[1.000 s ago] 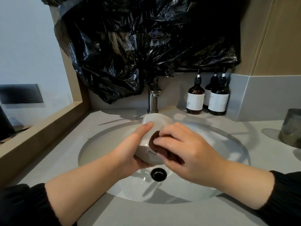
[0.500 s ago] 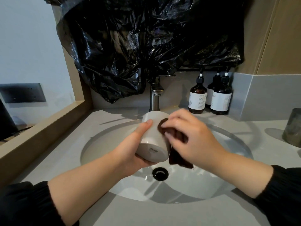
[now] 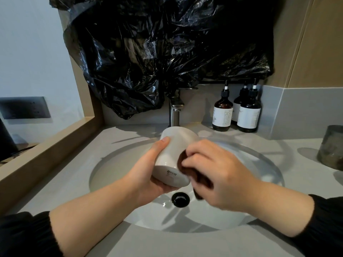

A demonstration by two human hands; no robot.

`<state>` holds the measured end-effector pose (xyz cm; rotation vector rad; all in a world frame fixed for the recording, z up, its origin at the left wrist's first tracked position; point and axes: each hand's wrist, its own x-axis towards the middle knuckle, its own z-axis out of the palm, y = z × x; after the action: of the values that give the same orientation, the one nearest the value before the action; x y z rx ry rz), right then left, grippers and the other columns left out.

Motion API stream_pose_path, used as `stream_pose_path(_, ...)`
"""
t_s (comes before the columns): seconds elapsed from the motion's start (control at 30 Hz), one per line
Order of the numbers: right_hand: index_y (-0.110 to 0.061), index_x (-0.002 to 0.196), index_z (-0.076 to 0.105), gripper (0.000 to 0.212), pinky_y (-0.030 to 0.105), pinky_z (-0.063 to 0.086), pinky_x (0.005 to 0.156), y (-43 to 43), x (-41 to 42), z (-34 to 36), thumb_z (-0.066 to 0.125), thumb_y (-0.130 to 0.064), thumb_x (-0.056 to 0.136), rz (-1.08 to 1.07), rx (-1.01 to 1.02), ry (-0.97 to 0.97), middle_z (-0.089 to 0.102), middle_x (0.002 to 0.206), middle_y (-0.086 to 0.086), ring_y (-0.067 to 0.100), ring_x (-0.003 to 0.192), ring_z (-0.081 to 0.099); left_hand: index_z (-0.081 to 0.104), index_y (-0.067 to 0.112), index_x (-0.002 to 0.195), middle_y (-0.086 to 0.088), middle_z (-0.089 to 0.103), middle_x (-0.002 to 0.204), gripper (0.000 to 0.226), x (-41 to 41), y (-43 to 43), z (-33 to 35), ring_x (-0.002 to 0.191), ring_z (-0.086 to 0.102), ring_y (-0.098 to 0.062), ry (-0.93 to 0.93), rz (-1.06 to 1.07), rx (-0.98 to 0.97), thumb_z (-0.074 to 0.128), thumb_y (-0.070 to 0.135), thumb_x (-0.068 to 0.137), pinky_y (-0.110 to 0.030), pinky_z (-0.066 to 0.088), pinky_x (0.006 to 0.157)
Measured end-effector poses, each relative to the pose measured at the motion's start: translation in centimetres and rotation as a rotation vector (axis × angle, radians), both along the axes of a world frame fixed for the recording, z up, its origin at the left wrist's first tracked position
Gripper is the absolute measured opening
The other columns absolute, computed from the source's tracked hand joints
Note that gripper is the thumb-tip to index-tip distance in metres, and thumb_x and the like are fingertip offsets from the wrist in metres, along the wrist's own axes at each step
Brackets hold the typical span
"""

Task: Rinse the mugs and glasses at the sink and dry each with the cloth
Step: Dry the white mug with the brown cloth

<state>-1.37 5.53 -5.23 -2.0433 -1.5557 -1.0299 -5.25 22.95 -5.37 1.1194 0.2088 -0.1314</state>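
Head view — left hand [image 3: 148, 175] grips the white mug [image 3: 175, 154] over the sink [image 3: 104, 164], right hand [image 3: 219, 175] rubbing the brown cloth [image 3: 201, 184] on it — drying's underway, no other mugs or glasses visible.

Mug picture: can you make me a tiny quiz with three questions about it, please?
1. True or false: the left hand holds the white mug above the sink.
2. Which hand presses the brown cloth on the mug? A) left B) right
3. Fill in: ___ pump bottles stand beside the tap.
Key: 1 true; 2 B, the right hand; 3 three.
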Motion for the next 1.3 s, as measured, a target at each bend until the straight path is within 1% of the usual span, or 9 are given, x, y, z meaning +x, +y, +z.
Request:
stream_pose_path(0.17,-0.001,0.087,0.066,0.009,0.033,0.048,0.074,-0.5,2.1,1.2,0.064,-0.003,0.078,-0.086,0.095,0.038,0.059,0.092,0.01,0.028,0.083,0.058,0.062,0.011,0.115,-0.017,0.072,0.098,0.068,-0.1,-0.1,0.3,0.09,0.066,-0.034,-0.021,-0.021,0.008,0.068,0.049,0.059,-0.045,0.054,0.079)
stream_pose_path(0.33,-0.025,0.082,0.065,0.013,0.007,0.04,0.07,-2.8,5.0,2.6,0.064,-0.012,0.086,-0.402,0.465,0.693,0.062,0.088,-0.009,0.013,0.088,0.06,0.063,0.015,0.106,-0.018,0.072,0.097,0.059,-0.4,-0.5,0.5,0.104,0.064,-0.044,-0.091,-0.062,0.003,0.068,0.047,0.057,-0.05,0.054,0.082)
stream_pose_path(0.4,-0.026,0.083,0.07,0.014,0.014,0.048,0.076,-3.2,4.8,3.4,0.064,-0.014,0.088,-0.258,0.537,0.951,0.069,0.088,-0.006,0.012,0.088,0.065,0.063,0.016,0.106,-0.019,0.072,0.099,0.057,-0.3,-0.3,0.5,0.105,0.063,-0.044,-0.087,-0.062,-0.006,0.067,0.048,0.059,-0.051,0.053,0.082)
stream_pose_path(0.47,-0.028,0.089,0.073,0.013,0.023,0.053,0.082,-3.1,3.9,4.1,0.066,-0.017,0.087,-0.088,0.383,1.11,0.072,0.091,-0.004,0.012,0.089,0.067,0.063,0.015,0.109,-0.021,0.071,0.102,0.058,-0.2,-0.1,0.5,0.101,0.064,-0.044,-0.066,-0.077,-0.021,0.065,0.049,0.062,-0.048,0.055,0.075)
stream_pose_path(0.6,-0.021,0.094,0.072,0.024,0.03,0.054,0.088,-2.3,2.7,4.7,0.072,-0.03,0.071,0.002,0.09,1.117,0.072,0.098,0.005,0.02,0.095,0.066,0.068,0.011,0.103,-0.021,0.071,0.095,0.057,-0.3,0.2,0.7,0.082,0.066,-0.041,-0.028,-0.186,-0.017,0.059,0.053,0.066,-0.042,0.057,0.066)
stream_pose_path(0.77,-0.015,0.078,0.075,0.027,0.042,0.051,0.084,-2.8,2.4,5.3,0.078,-0.033,0.058,0.103,0.026,1.17,0.066,0.089,0.021,0.03,0.083,0.063,0.073,0.01,0.103,-0.024,0.066,0.106,0.065,-0.2,0.6,0.5,0.088,0.064,-0.044,0.042,-0.343,0.021,0.057,0.06,0.066,-0.047,0.049,0.086)
stream_pose_path(0.97,-0.012,0.067,0.074,0.004,0.028,0.051,0.071,-2.5,2.7,4.8,0.072,-0.013,0.064,0.031,0.11,1.256,0.065,0.077,0.009,0.021,0.073,0.062,0.065,0.018,0.109,-0.012,0.072,0.086,0.06,0.1,0.5,0.5,0.08,0.069,-0.03,0.016,-0.242,0.225,0.058,0.058,0.064,-0.052,0.053,0.083)
stream_pose_path(1.1,-0.016,0.056,0.07,0.029,0.02,0.046,0.06,-2.2,2.7,4.5,0.07,0.005,0.076,-0.039,0.116,1.254,0.06,0.066,0.0,0.015,0.063,0.056,0.061,0.02,0.115,-0.01,0.071,0.092,0.067,-0.1,0.2,0.1,0.087,0.068,-0.028,0.025,-0.28,0.359,0.072,0.059,0.063,-0.05,0.054,0.083)
stream_pose_path(1.3,-0.019,0.079,0.073,0.008,0.023,0.052,0.069,-1.6,2.3,4.8,0.074,-0.01,0.078,-0.172,0.27,1.214,0.069,0.075,0.003,0.013,0.071,0.064,0.063,0.014,0.113,-0.016,0.072,0.105,0.063,0.0,-0.2,-0.1,0.096,0.068,-0.033,0.035,-0.176,0.203,0.076,0.04,0.057,-0.047,0.055,0.082)
